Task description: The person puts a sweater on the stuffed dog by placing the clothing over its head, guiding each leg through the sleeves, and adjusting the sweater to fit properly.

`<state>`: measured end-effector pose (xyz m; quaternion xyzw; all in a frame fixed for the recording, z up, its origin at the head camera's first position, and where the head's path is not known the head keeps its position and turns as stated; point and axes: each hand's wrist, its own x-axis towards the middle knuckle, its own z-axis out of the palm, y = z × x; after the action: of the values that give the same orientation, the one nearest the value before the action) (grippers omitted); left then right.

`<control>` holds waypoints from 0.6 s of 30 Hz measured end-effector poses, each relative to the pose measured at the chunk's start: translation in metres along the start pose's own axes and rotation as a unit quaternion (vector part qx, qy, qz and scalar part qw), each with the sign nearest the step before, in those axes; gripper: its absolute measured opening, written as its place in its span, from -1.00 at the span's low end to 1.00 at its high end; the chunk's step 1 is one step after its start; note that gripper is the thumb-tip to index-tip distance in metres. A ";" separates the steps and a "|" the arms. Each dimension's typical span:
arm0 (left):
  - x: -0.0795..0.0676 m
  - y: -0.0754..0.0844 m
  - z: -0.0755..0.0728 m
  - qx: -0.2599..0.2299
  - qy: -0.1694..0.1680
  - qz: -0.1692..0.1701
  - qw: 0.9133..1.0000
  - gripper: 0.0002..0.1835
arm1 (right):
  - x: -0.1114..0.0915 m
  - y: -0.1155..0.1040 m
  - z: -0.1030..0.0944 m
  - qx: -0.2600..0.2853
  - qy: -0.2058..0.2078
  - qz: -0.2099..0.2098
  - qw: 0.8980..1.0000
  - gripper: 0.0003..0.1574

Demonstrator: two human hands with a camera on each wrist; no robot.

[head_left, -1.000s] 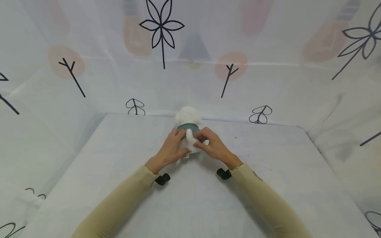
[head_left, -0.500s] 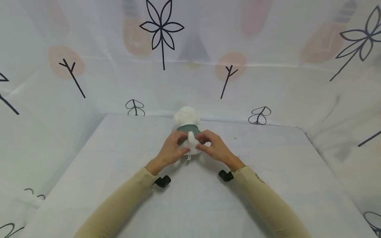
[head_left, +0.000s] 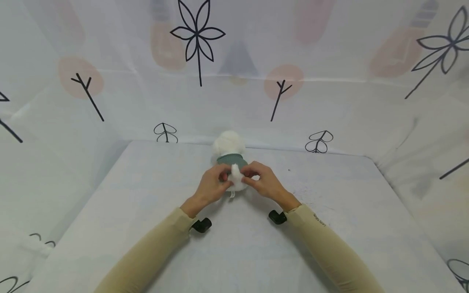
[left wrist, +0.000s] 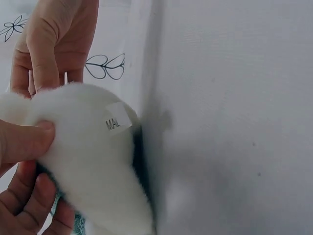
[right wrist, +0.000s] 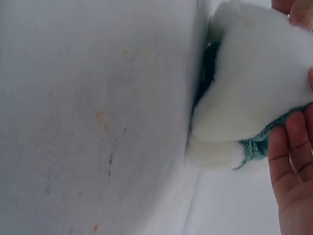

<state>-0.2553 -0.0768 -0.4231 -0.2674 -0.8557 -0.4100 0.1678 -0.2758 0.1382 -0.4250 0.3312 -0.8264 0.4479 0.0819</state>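
Observation:
A white plush toy (head_left: 229, 142) stands at the far side of the table, its back towards me. It wears a green knitted garment (head_left: 231, 158), and a stubby tail (head_left: 235, 171) sticks up between my hands. On its left, my left hand (head_left: 209, 186) pinches the toy; in the left wrist view the thumb (left wrist: 32, 139) presses the fur while curled fingers lie by the knit. My right hand (head_left: 265, 182) holds the other side, thumb and index finger bent towards each other. Its fingers (right wrist: 298, 142) lie against the garment's edge in the right wrist view. A printed label (left wrist: 117, 120) hangs from the fur.
A pale cloth covers the table (head_left: 234, 252), with small coloured stains on its right part. Behind it rises a patterned fabric wall (head_left: 234, 101), close to the toy's head. Black wrist cameras (head_left: 202, 225) sit under both sleeves.
The toy's tail and lower body have shifted slightly towards me and to the right. My left fingers have drawn in and curled more at the garment. The right hand has moved slightly.

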 end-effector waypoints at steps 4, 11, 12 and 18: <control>-0.005 0.001 -0.004 -0.004 -0.045 0.002 0.999 -0.71 | -0.005 0.001 -0.003 0.008 -0.040 0.005 0.999 -0.78; -0.012 0.000 -0.016 -0.080 -0.120 0.002 0.990 -0.82 | -0.010 0.002 -0.013 0.040 -0.054 0.075 0.995 -0.73; -0.012 -0.001 -0.017 -0.081 -0.106 -0.003 0.991 -0.83 | -0.010 0.003 -0.013 0.042 -0.044 0.084 0.995 -0.75; -0.005 -0.004 -0.014 -0.048 0.011 -0.013 0.999 -0.89 | -0.003 0.000 -0.009 0.005 0.008 0.083 0.996 -0.83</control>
<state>-0.2525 -0.0912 -0.4193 -0.2594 -0.8366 -0.4558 0.1583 -0.2746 0.1472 -0.4207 0.2580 -0.8481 0.4602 0.0490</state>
